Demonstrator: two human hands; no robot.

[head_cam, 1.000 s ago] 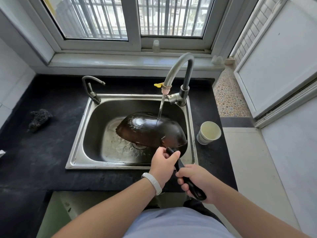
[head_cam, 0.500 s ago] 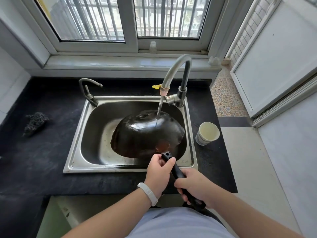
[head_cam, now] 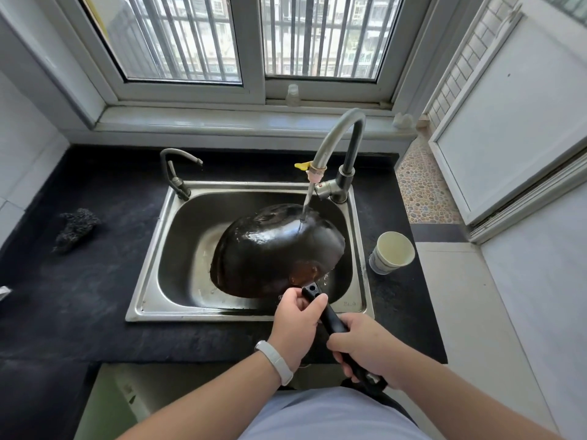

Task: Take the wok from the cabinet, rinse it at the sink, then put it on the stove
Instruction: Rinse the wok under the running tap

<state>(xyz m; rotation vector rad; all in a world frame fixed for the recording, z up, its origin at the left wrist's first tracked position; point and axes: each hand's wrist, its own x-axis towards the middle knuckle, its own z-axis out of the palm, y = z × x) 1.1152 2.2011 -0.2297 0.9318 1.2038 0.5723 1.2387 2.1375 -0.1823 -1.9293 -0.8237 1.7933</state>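
Wok (head_cam: pixel 279 246) rinsing at the sink (head_cam: pixel 152 274); stove placement remains.
Left hand (head_cam: pixel 297 322) and right hand (head_cam: pixel 365 344) clench its handle under running water.

Home kitchen — steel sink (head_cam: pixel 149 281), faucet (head_cam: pixel 336 138), black countertop (head_cam: pixel 79 281).

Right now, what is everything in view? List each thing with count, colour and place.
wok: one, black, upside down over the sink, under the running water
sink: one, steel, set in the counter
tall faucet: one, grey, at the sink's back right, running
small tap: one, grey, at the sink's back left
cup: one, pale, right of the sink
scrubber: one, black, left on the counter
counter: one, black
left hand: near the pan, gripping the handle
right hand: gripping the handle's end
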